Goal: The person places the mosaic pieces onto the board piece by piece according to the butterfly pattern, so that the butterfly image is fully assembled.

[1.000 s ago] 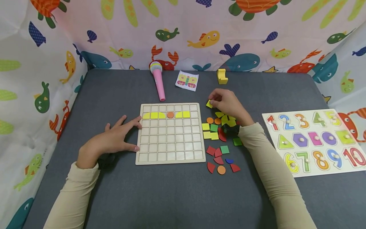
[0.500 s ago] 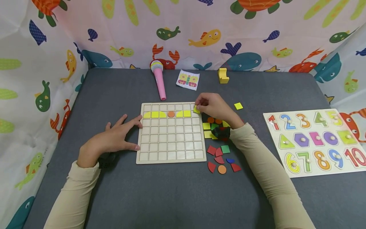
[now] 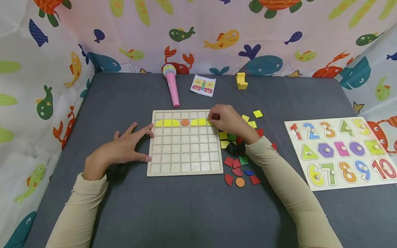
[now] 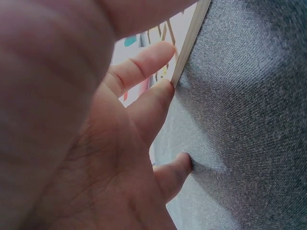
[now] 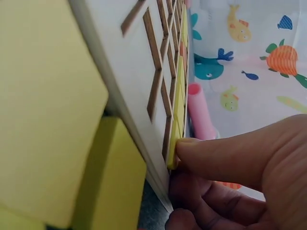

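Note:
A wooden grid board lies mid-table, its second row from the far edge holding several yellow pieces and one orange disc. My right hand is over the board's far right corner. Thumb and fingers pinch a yellow tile at the right end of that row; its exact shape is mostly covered. Spread and fairly straight, my left hand touches the board's left edge with thumb and fingertips. In the left wrist view, fingers meet the board's side.
Loose yellow, red, green, orange and blue pieces lie right of the board, partly under the right wrist, including a green square. Behind are a pink microphone, a butterfly pattern card and a yellow block. A number puzzle lies right.
My right hand has carried the yellow tile left from the loose pieces onto the board's second row, uncovering yellow pieces behind it. The left hand stays at the board's edge.

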{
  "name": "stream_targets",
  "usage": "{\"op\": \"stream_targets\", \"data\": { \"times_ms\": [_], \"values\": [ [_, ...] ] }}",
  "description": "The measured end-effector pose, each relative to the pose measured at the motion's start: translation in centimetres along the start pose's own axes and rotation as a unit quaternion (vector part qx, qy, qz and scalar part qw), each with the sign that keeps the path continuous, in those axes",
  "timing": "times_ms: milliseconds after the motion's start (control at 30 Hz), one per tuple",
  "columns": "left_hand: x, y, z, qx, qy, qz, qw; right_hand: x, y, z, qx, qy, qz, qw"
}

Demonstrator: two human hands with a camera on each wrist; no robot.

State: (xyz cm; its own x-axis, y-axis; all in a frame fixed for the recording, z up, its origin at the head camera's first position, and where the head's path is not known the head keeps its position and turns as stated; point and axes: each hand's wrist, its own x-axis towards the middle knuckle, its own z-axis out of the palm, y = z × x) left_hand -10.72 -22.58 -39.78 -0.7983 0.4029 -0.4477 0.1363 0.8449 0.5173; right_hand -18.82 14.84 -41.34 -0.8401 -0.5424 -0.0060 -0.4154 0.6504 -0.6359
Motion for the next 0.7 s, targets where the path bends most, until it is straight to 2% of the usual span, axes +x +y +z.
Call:
{"op": "stream_targets", "data": {
  "times_ms": [167,367,533,700],
  "values": [
    [0.0,0.0,0.0,-0.002,-0.003,-0.002,1.0000,-0.5,0.1,-0.2,0.002,0.006,0.001,1.0000],
    [0.0,0.0,0.0,0.002,-0.003,-0.002,1.0000,-1.5,1.0,-1.4,0.012,0.018,0.009,0.9997],
    [0.0,0.0,-0.1,0.007,-0.001,-0.004,1.0000,-2.7,2.6,-3.3,0.004,0.056,0.046,0.9974],
    [-0.1,0.1,0.0,0.010,-0.002,-0.005,0.9999,-4.0,4.8,-5.3,-0.005,0.094,0.097,0.9908]
  ]
}}
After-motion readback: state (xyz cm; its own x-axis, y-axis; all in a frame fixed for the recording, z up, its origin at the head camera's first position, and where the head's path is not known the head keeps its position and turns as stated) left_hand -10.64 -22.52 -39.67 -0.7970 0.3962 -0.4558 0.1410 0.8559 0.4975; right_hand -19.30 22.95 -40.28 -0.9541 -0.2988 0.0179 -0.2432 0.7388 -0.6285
